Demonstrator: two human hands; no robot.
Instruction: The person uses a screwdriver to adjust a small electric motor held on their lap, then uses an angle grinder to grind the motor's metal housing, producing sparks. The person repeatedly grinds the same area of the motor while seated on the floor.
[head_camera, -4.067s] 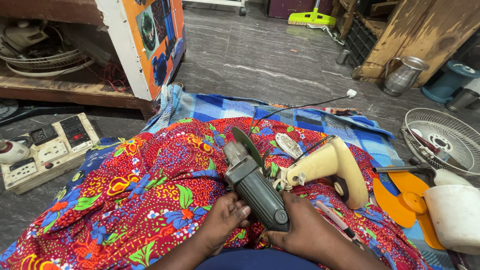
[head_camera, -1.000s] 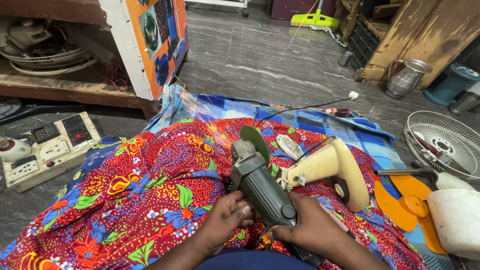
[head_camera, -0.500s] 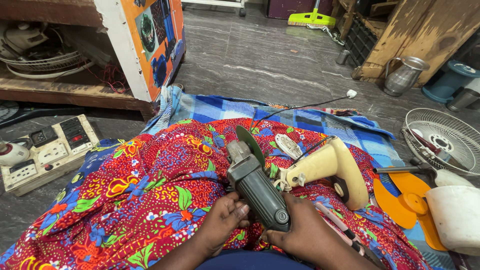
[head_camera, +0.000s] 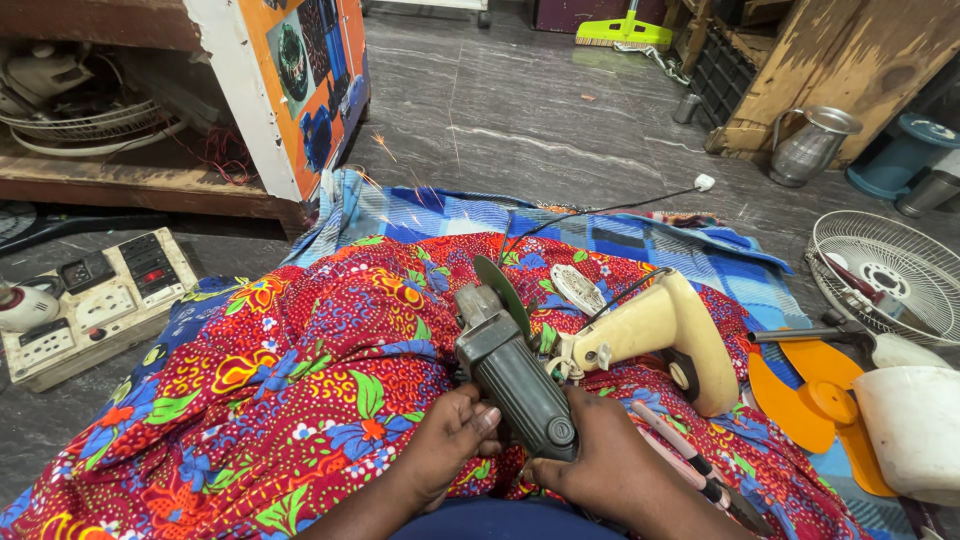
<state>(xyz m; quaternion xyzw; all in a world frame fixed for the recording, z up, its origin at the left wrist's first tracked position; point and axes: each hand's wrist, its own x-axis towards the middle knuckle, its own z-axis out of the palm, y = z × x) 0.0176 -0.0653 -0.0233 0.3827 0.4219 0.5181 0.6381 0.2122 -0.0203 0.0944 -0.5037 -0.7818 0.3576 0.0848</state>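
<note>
- The angle grinder (head_camera: 512, 378) lies on the red floral cloth (head_camera: 280, 380) spread over the floor, just in front of the person, its green disc (head_camera: 502, 290) upright and pointing away.
- The right hand (head_camera: 610, 465) is closed around the rear of the dark grey body; the left hand (head_camera: 450, 440) rests half-curled against its left side, steadying rather than clasping.
- Sparks fly off towards the orange cabinet (head_camera: 300, 80), so the disc looks to be spinning against the cream plastic appliance body (head_camera: 655, 330) beside it.
- It is likely dense, rigid and front-heavy, and prone to kick; the ribbed barrel is the safe hold, well behind the disc.
- The cloth beneath is soft and could snag.
</note>
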